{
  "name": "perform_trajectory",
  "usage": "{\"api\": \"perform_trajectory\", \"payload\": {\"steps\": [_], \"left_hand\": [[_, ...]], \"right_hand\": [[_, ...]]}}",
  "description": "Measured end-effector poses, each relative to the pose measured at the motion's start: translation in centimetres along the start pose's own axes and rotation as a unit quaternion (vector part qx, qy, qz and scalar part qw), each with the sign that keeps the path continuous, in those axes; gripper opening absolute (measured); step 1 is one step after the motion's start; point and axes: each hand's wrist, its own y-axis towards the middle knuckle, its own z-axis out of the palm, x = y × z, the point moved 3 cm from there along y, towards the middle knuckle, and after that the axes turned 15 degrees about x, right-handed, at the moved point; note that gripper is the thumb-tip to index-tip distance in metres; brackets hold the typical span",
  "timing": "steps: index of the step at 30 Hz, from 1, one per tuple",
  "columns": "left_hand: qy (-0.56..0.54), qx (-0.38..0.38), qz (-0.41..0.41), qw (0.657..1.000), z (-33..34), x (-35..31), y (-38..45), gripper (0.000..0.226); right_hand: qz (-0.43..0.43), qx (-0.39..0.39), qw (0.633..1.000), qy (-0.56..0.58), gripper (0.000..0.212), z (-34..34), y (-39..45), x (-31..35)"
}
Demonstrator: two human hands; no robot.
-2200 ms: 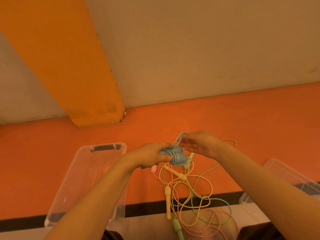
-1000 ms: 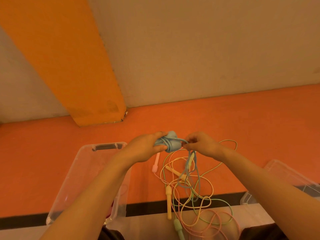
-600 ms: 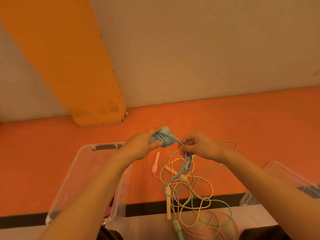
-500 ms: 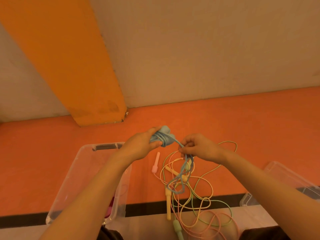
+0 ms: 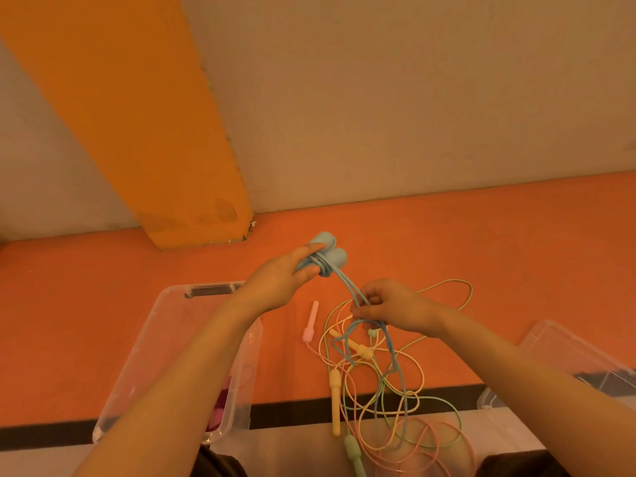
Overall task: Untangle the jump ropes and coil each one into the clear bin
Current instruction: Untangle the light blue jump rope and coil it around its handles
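My left hand (image 5: 278,282) grips the two blue handles (image 5: 331,251) of the blue jump rope, with a few turns of blue cord wound round them. From there the blue cord (image 5: 347,287) runs down to my right hand (image 5: 389,306), which pinches it in curled fingers. Below that hand the blue cord hangs in loose loops over a tangle of yellow, green and pink ropes (image 5: 389,401) on the orange floor. A clear bin (image 5: 165,325) stands at the left under my left forearm, with something pink inside.
A pink handle (image 5: 310,321) lies beside the bin, a yellow handle (image 5: 335,397) and a green handle (image 5: 353,452) lower in the tangle. A second clear container (image 5: 564,352) sits at the right. An orange pillar (image 5: 148,132) and a beige wall stand behind.
My left hand has lifted the blue handles up and away. My right hand has moved down along the blue cord, and the wound cord has come loose into longer hanging loops.
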Motion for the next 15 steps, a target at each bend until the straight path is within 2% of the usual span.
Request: {"api": "perform_trajectory", "payload": {"steps": [3, 5, 10, 12, 14, 15], "left_hand": [[-0.021, -0.007, -0.003, 1.000, 0.0, 0.0, 0.0, 0.044], [-0.023, -0.030, -0.009, 0.999, -0.2, 0.4, 0.3, 0.044], [-0.044, -0.092, -0.025, 0.994, -1.0, 1.6, 0.5, 0.045], [-0.048, -0.096, -0.025, 0.994, -1.1, 1.7, 0.5, 0.046], [-0.051, -0.099, -0.026, 0.993, -1.2, 1.7, 0.5, 0.046], [-0.052, -0.100, -0.026, 0.993, -1.3, 1.7, 0.5, 0.045]], "right_hand": [[0.004, -0.001, 1.000, 0.027, 0.008, -0.1, -0.1, -0.4], [0.013, -0.001, 0.998, 0.063, 0.012, -0.3, 0.0, -0.7], [0.034, 0.000, 0.996, 0.083, 0.005, -0.4, -0.2, -0.7], [0.029, -0.009, 0.996, 0.086, 0.018, -0.4, -0.2, -0.4], [0.026, -0.021, 0.987, 0.159, 0.035, -0.3, -0.2, -0.2], [0.024, -0.020, 0.978, 0.205, 0.037, -0.3, -0.3, -0.2]]}}
